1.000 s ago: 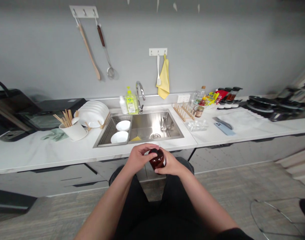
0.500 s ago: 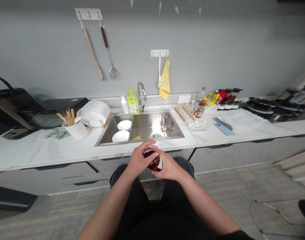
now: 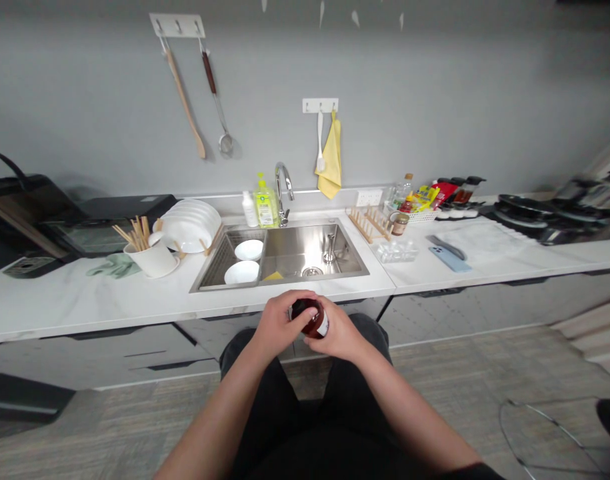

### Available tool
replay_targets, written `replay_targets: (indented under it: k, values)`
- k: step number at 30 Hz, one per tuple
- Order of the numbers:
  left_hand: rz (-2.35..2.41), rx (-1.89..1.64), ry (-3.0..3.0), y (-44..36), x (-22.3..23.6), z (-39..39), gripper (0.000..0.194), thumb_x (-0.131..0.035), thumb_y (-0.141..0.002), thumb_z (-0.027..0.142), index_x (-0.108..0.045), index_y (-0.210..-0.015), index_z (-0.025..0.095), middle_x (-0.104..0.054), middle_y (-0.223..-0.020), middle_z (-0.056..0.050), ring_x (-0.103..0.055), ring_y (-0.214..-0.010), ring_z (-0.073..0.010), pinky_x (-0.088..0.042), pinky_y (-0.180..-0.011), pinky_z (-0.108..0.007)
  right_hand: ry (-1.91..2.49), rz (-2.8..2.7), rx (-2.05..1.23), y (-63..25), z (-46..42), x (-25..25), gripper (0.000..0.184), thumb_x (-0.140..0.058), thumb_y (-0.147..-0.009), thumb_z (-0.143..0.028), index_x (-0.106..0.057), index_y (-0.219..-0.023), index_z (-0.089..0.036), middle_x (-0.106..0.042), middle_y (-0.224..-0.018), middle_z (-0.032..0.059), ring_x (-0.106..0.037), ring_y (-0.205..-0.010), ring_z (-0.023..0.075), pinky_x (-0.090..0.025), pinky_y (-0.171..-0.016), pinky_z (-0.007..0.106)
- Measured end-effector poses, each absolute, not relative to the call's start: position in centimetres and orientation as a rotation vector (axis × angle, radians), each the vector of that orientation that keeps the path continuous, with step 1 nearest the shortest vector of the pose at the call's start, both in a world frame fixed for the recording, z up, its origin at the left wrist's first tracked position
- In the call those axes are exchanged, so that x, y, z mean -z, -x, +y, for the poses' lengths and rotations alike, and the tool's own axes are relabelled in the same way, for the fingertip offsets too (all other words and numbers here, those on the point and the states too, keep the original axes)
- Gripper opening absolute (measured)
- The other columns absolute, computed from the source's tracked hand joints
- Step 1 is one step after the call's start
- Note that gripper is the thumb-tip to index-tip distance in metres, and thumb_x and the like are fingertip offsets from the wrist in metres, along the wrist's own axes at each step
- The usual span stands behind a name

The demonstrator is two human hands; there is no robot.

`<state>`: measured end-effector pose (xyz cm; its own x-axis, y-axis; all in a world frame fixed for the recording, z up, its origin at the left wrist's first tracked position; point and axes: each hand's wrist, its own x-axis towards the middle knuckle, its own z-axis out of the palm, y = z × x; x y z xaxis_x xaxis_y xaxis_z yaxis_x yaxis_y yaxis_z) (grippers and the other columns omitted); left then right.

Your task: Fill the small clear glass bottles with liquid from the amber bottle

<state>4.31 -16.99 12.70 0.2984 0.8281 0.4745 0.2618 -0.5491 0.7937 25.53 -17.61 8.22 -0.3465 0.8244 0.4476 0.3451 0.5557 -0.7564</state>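
Just below the marble counter [image 3: 85, 300], left hand [image 3: 277, 325] and right hand [image 3: 339, 330] closed around an amber bottle [image 3: 307, 315], white label [image 3: 323, 325] unreadable

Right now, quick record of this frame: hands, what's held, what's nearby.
left hand: cupped over the top of the amber bottle
right hand: wrapped round the bottle, beside its white label
held: bottle, in both hands, above the lap
nearest: counter, sink just ahead
in sink: two white bowls, yellow sponge
behind sink: soap, faucet
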Motion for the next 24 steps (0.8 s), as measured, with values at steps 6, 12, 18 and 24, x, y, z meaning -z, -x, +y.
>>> replay_targets:
  k: [6,12,18,24]
  values:
    - [0.894,-1.179,-2.014,-3.0,-12.4,-17.1,0.034,-0.068,-0.113,0.040,-0.083,-0.142,0.030,-0.085,-0.143,-0.007,-0.079,-0.138,-0.0311,-0.060,-0.125,-0.050,0.975,-1.918,-0.680,-26.2,-17.5,-8.5,0.084,-0.091,-0.070,-0.019,-0.063,-0.149,-0.029,-0.079,-0.142,0.0104,-0.078,-0.128,0.0387,-0.061,-0.114,0.056]
    - [1.077,-1.348,-2.093,-3.0,-12.4,-16.3,0.019,-0.093,-0.093,0.045,-0.088,-0.101,0.028,-0.086,-0.103,-0.007,-0.081,-0.096,-0.0271,-0.065,-0.089,-0.041,1.018,-2.002,-0.531,-26.1,-17.7,-8.6,0.079,-0.090,-0.072,-0.021,-0.067,-0.147,-0.030,-0.078,-0.139,0.0124,-0.076,-0.127,0.0413,-0.060,-0.113,0.059]
    - [1.244,-1.426,-1.952,-2.4,-11.9,-15.7,0.023,-0.086,-0.098,0.047,-0.082,-0.094,0.025,-0.070,-0.078,-0.001,-0.063,-0.071,-0.0183,-0.052,-0.070,-0.033,1.057,-1.988,-0.517,-27.4,-16.0,-7.6,0.083,-0.094,-0.074,-0.022,-0.065,-0.152,-0.028,-0.076,-0.148,0.0132,-0.073,-0.137,0.0400,-0.054,-0.123,0.059]
    - [1.202,-1.567,-1.405,3.4,-9.4,-12.5,0.043,-0.095,-0.083,0.056,-0.073,-0.096,0.021,-0.073,-0.081,-0.001,-0.069,-0.075,-0.0173,-0.054,-0.074,-0.030,1.149,-1.610,-0.456,-33.2,-9.9,-4.4,0.093,-0.099,-0.079,-0.059,-0.061,-0.154,-0.020,-0.071,-0.150,0.0202,-0.068,-0.142,0.0423,-0.050,-0.127,0.062]
